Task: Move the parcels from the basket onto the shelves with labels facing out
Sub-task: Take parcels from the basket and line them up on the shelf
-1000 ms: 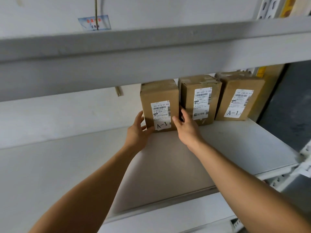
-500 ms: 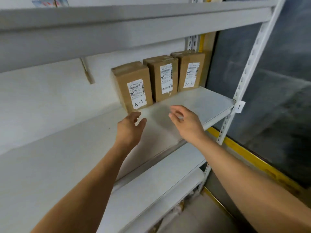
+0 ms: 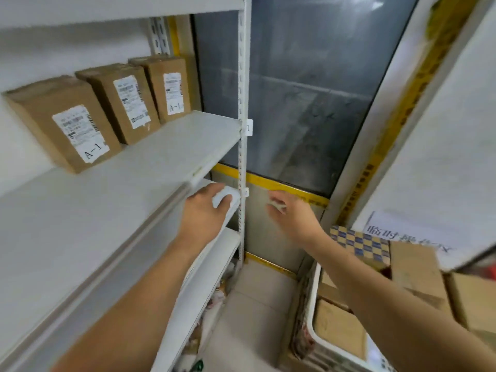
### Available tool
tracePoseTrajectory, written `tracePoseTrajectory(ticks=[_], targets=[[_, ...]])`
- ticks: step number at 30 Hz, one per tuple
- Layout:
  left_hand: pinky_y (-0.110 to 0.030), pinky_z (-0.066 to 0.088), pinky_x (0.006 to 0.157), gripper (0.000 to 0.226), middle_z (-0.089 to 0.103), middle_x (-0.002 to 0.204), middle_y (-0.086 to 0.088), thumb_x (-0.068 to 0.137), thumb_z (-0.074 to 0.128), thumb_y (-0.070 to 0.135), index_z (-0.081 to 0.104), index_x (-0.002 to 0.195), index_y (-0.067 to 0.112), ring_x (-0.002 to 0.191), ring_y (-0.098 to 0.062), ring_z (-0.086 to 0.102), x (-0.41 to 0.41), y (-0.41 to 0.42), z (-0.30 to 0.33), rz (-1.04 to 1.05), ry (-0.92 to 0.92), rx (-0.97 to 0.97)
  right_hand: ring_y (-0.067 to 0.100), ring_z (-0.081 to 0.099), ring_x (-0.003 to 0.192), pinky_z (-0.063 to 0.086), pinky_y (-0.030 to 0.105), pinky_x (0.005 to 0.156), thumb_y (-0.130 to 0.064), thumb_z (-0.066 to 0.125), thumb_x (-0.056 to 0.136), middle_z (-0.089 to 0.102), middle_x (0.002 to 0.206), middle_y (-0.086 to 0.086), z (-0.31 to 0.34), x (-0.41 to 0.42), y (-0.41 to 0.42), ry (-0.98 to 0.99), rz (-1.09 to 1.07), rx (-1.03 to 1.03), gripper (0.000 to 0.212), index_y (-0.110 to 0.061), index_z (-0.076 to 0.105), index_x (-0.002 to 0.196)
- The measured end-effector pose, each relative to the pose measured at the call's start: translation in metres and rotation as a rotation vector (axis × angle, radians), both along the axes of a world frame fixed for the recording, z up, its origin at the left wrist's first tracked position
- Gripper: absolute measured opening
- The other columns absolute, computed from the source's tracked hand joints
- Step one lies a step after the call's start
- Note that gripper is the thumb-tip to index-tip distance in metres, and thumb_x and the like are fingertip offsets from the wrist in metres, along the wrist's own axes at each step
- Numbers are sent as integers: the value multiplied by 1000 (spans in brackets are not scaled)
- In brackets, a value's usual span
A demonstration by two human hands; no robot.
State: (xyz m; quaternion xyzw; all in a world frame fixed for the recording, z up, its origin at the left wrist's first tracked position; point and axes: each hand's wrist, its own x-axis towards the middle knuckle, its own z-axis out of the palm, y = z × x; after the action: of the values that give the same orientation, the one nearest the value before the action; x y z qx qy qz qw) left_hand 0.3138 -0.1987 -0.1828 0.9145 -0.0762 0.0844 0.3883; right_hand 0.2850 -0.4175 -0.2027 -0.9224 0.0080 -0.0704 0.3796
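The left hand [image 3: 204, 213] hangs in front of the shelf edge with its fingers loosely bent, gripping nothing. The right hand [image 3: 292, 216] is out in the air beside the white upright post [image 3: 243, 157], fingers spread and slack, also empty; it is motion-blurred, so finer detail is lost.

Outward to the left, three brown parcels [image 3: 126, 103] stand upright in a row at the back of the shelf [image 3: 161, 162], close beside one another, white labels facing out.

Down to the right, the white-rimmed basket [image 3: 311, 318] sits on the floor with more cardboard parcels [image 3: 338, 326] inside, well apart from both hands.

The step in hand looks like going to the basket for the next parcel. Judging by those on the shelf, the boxes are stiff cardboard, small, and probably light to moderate in weight. The paper surface should not slip. A hold on two opposite sides, leaving the label face uncovered, would let the box be turned and stood beside the row.
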Motion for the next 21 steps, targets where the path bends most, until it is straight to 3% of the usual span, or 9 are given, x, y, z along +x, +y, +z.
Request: tracePoseTrajectory(ticks=[5,10,13,17,19,21], targets=[[-37,52,104,41,71,132,-6,102,64,40,65,139,22,119,-25,66,-8,-85,-38,-194,157,38,16,63,124,52,28,98,-39,57,107,62,145,-3,-40,-52,-78,139,-172,2,47,-26,52,152],[-36,48,105,45,66,140,-6,103,65,37,61,144,20,129,-26,61,-21,-180,-75,-330,262,80,18,60,131,48,28,102,-38,58,107,62,146,-3,-80,-98,-161,234,-304,32,47,-22,52,151],[-31,44,104,46,62,146,-5,104,63,36,58,147,20,134,-23,57,-32,-240,-95,-382,325,122,18,63,121,50,29,94,-38,59,106,66,139,-2,-101,-121,-216,300,-372,35,44,-22,56,147],[-27,41,96,45,63,144,-2,104,62,37,58,146,22,132,-22,58,-45,-314,-127,-436,389,165,20,67,101,46,28,76,-33,60,105,71,113,0,-126,-146,-284,343,-441,81,34,-20,62,137],[-29,43,98,46,63,143,-1,104,62,38,56,147,23,131,-20,58,-51,-347,-145,-474,428,186,20,66,103,49,30,81,-34,61,105,71,115,1,-139,-156,-314,367,-489,101,38,-20,60,140],[-33,46,103,48,60,145,1,104,61,40,53,148,25,133,-18,56,-62,-376,-163,-531,487,201,21,63,122,52,36,101,-37,60,105,65,139,2,-153,-167,-340,393,-545,122,49,-22,52,150]])
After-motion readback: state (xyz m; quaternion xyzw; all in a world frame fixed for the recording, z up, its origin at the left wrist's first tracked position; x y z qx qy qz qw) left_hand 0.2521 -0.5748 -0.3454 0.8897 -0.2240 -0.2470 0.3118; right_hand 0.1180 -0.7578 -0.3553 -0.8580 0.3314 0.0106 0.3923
